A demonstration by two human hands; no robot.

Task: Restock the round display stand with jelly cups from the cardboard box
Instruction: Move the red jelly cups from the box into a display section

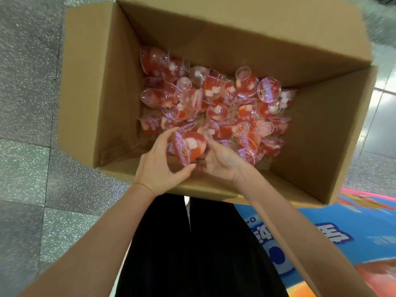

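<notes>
The left hand [159, 161] and right hand [216, 160] both grasp one red jelly cup [190, 146] above the near edge of the cardboard box [96, 86]. The cup lies sideways, its purple lid facing left and its long axis running left to right. Many more jelly cups [216, 103] lie jumbled on the box bottom, just behind it. A blue printed surface [342, 236] lies beside the near right corner.
</notes>
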